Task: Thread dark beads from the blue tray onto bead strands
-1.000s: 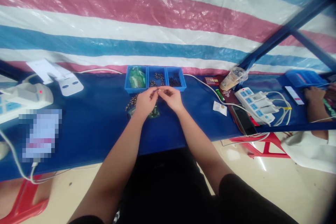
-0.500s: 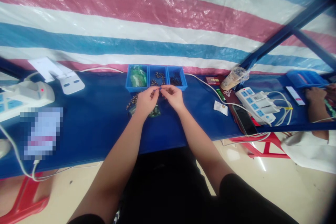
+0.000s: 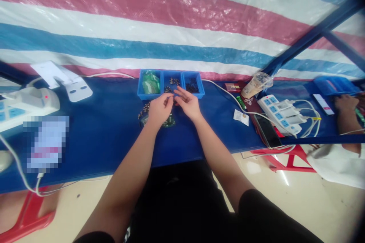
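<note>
My left hand and my right hand meet over the blue table, just in front of a blue three-part tray. The left fingers pinch a tiny metal part that I cannot name. The right fingers curl close to it, with one finger stretched toward the tray. The tray's left bin holds green pieces, the middle bin small metal bits, the right bin dark bits. Loose small parts and a green piece lie under my hands.
A white power strip with plugs, a black phone, a plastic cup and a small packet lie to the right. White devices and cables sit at left. Another person's hand rests at far right. A striped tarp hangs behind.
My hands stay together at the tray. The right hand's fingers have loosened and one finger now stretches toward the tray. The view has shifted slightly.
</note>
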### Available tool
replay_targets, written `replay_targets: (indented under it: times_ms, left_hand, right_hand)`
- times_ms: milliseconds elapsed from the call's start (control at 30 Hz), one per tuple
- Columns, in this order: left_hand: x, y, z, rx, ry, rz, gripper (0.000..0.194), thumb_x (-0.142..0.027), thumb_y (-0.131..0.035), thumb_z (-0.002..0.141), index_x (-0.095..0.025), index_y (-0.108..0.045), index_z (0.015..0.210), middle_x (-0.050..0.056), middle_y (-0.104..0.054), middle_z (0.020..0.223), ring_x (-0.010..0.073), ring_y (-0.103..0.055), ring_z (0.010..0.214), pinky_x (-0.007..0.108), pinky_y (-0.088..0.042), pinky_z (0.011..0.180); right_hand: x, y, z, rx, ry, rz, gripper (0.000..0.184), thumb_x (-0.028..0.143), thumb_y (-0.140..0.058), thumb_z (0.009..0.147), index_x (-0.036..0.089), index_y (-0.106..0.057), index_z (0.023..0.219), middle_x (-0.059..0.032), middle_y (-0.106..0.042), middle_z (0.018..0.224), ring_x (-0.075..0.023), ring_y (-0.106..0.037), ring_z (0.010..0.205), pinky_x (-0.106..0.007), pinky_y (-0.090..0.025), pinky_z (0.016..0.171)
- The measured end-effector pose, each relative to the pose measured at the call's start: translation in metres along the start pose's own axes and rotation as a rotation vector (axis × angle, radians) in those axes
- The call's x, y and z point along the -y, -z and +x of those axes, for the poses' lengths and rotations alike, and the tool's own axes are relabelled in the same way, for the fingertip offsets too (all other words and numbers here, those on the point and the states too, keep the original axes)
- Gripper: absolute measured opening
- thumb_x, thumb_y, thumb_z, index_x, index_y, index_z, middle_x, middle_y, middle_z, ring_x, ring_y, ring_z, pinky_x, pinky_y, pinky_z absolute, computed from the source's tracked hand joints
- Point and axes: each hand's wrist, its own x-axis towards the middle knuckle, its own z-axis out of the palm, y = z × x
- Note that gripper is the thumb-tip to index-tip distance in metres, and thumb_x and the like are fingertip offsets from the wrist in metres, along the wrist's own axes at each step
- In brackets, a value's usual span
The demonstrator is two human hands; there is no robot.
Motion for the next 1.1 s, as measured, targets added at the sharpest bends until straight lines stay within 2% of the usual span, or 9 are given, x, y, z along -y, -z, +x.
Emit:
replay_targets:
  times_ms: [100, 200, 333, 500, 667, 933, 1000, 1100]
  left_hand:
    - [0.001, 0.0, 0.0, -0.01, 0.003, 0.001, 0.025, -0.034, -0.054, 0.097, -0.021, -0.073, 0.108, 0.001, -0.072, 0.076, 0.0135, -0.064, 0.063, 0.026, -0.05, 0.067]
    - [0.001, 0.0, 0.0, -0.037, 0.006, 0.011, 0.025, -0.033, -0.054, 0.097, -0.021, -0.073, 0.108, 0.001, -0.072, 0.076, 0.0139, -0.065, 0.064, 0.026, -0.05, 0.067]
    - [0.001, 0.002, -0.001, -0.068, 0.023, 0.022, 0.025, -0.034, -0.054, 0.098, -0.021, -0.073, 0.107, 0.001, -0.071, 0.074, 0.0141, -0.064, 0.063, 0.026, -0.049, 0.067]
    - [0.002, 0.002, -0.001, -0.068, 0.024, 0.024, 0.024, -0.032, -0.054, 0.097, -0.021, -0.073, 0.106, 0.0, -0.071, 0.073, 0.0139, -0.063, 0.062, 0.027, -0.049, 0.067]
    - [0.002, 0.001, 0.0, -0.062, 0.026, 0.023, 0.024, -0.032, -0.054, 0.097, -0.021, -0.073, 0.106, 0.0, -0.07, 0.072, 0.0143, -0.064, 0.062, 0.027, -0.049, 0.067]
    - [0.003, 0.0, 0.0, -0.055, 0.029, 0.024, 0.024, -0.032, -0.055, 0.096, -0.021, -0.074, 0.106, 0.001, -0.07, 0.072, 0.0146, -0.064, 0.063, 0.027, -0.049, 0.068]
    - [0.003, 0.0, 0.0, -0.05, 0.024, 0.019, 0.024, -0.032, -0.056, 0.095, -0.021, -0.074, 0.106, 0.001, -0.07, 0.072, 0.0144, -0.063, 0.062, 0.027, -0.049, 0.067]
    - [0.002, 0.0, 0.0, -0.033, 0.009, -0.001, 0.024, -0.032, -0.056, 0.095, -0.021, -0.074, 0.107, 0.001, -0.071, 0.073, 0.0139, -0.062, 0.062, 0.027, -0.05, 0.066]
  right_hand:
    - [0.002, 0.001, -0.002, -0.001, -0.016, -0.136, 0.034, 0.042, -0.063, 0.088, 0.021, -0.072, 0.113, -0.0049, -0.076, 0.095, -0.0154, -0.068, 0.072, -0.03, -0.058, 0.067]
    - [0.005, 0.005, -0.004, -0.035, 0.019, -0.427, 0.023, 0.031, -0.059, 0.09, 0.019, -0.075, 0.102, -0.002, -0.073, 0.079, -0.0142, -0.065, 0.067, -0.029, -0.055, 0.072]
    - [0.011, 0.009, -0.006, -0.006, 0.0, -0.805, 0.025, 0.023, -0.058, 0.089, 0.02, -0.078, 0.103, -0.0014, -0.073, 0.077, -0.0157, -0.064, 0.069, -0.029, -0.052, 0.075]
    - [0.019, 0.008, -0.009, 0.132, -0.024, -0.988, 0.033, 0.026, -0.059, 0.092, 0.03, -0.074, 0.121, -0.0009, -0.076, 0.085, -0.0183, -0.067, 0.075, -0.029, -0.052, 0.074]
    - [0.022, 0.007, -0.011, 0.19, 0.003, -1.075, 0.031, 0.03, -0.058, 0.094, 0.035, -0.074, 0.119, -0.0006, -0.078, 0.096, -0.0206, -0.069, 0.083, -0.031, -0.052, 0.076]
    - [0.02, 0.006, -0.01, 0.186, -0.011, -1.082, 0.02, 0.035, -0.062, 0.091, 0.027, -0.074, 0.104, -0.0012, -0.074, 0.082, -0.0191, -0.065, 0.072, -0.03, -0.048, 0.068]
    - [0.018, 0.007, -0.009, 0.165, -0.02, -1.029, 0.017, 0.033, -0.063, 0.089, 0.025, -0.074, 0.099, -0.0013, -0.073, 0.079, -0.018, -0.064, 0.07, -0.029, -0.048, 0.068]
    - [0.015, 0.009, -0.008, 0.09, 0.012, -0.781, 0.015, 0.031, -0.063, 0.087, 0.021, -0.071, 0.094, -0.0002, -0.07, 0.075, -0.0155, -0.063, 0.068, -0.028, -0.049, 0.07]
